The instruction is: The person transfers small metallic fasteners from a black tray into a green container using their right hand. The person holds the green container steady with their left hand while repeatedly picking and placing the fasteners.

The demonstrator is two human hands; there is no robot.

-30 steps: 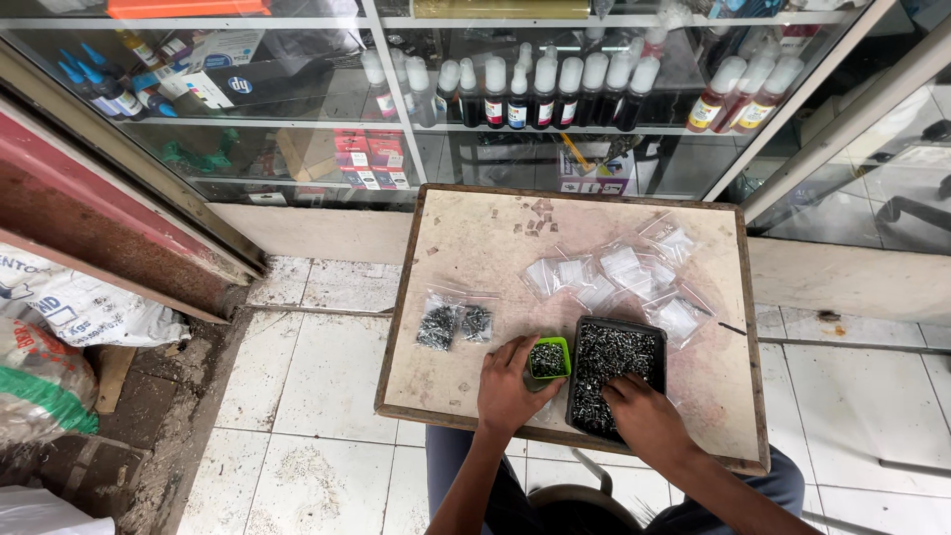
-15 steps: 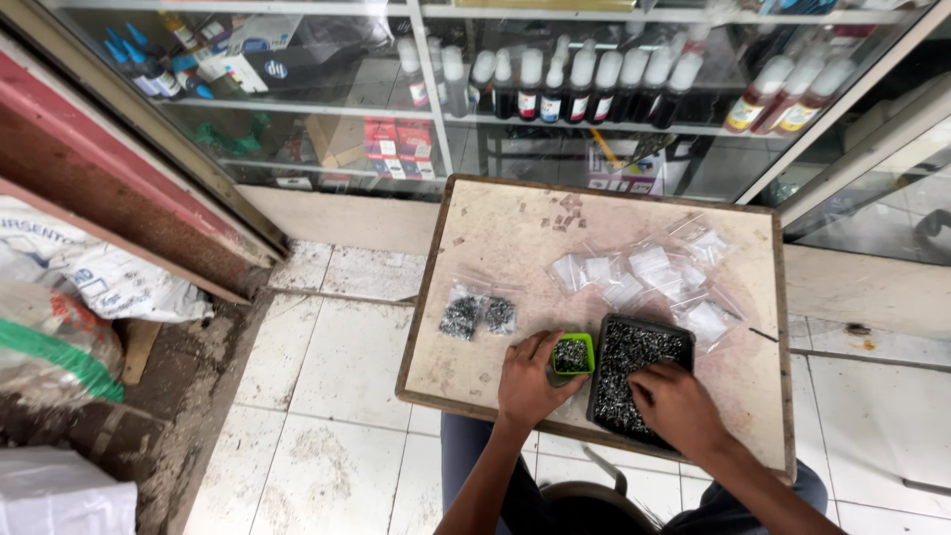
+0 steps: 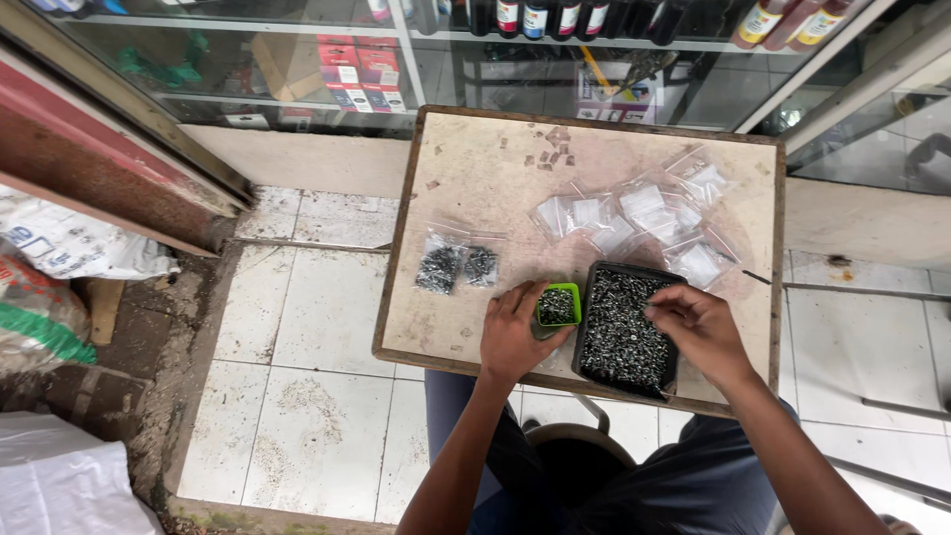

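A black tray (image 3: 597, 280) full of small dark screws lies near the front edge of a worn wooden board table (image 3: 475, 178). My right hand (image 3: 697, 331) rests over the tray's right side, fingers pinched among the screws. A small green cup (image 3: 558, 304) with screws in it stands just left of the tray. My left hand (image 3: 515, 332) holds that cup from the front. Two small clear bags filled with screws (image 3: 458, 267) lie to the left. Several empty clear bags (image 3: 644, 216) are scattered behind the tray.
A glass display cabinet (image 3: 416, 59) with bottles and boxes stands behind the table. White floor tiles (image 3: 297, 327) lie to the left, with sacks (image 3: 59, 258) and rubble beyond. My knees and a stool are under the table's front edge.
The view has closed in on the table. My right hand has shifted from the tray's lower right up onto the screws. My left hand stays at the green cup.
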